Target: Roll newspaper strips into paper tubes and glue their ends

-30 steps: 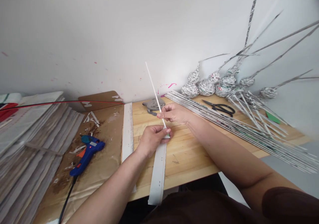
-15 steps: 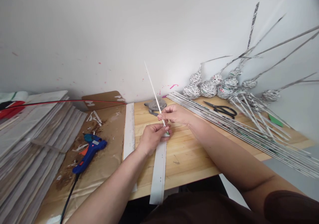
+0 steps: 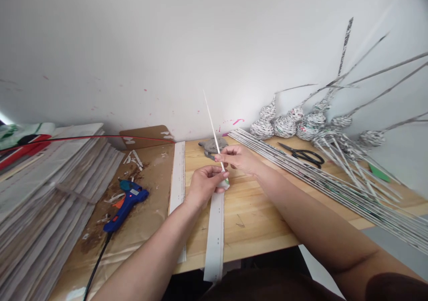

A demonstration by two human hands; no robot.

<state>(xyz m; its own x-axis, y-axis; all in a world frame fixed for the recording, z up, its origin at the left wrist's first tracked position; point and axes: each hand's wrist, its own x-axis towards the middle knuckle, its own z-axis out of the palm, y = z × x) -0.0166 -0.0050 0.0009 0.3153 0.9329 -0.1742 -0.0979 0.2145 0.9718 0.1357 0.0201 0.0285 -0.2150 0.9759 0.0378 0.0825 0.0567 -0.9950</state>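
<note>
A thin white stick (image 3: 213, 127) slants up and away from my hands, its tip in front of the wall. My right hand (image 3: 239, 159) pinches it between thumb and fingertips a short way above the lower end. Just below, my left hand (image 3: 205, 184) is closed on the upper end of a long paper strip (image 3: 216, 234), where the paper wraps about the stick's lower end. The rest of that strip hangs down over the table's front edge. Left of it lie more flat paper strips (image 3: 178, 171). My left fingertips partly hide the wrapped end.
A blue glue gun (image 3: 126, 207) lies on brown paper at left, beside a tall newspaper stack (image 3: 67, 180). A grey cloth-like bundle (image 3: 210, 146) sits behind my hands. At right are paper sticks (image 3: 301, 174), black scissors (image 3: 302, 154) and several woven paper gourd shapes (image 3: 262, 129).
The whole view has shifted slightly, so things sit lower and further right. The stick stands somewhat steeper. Both hands keep their grips at the strip's upper end.
</note>
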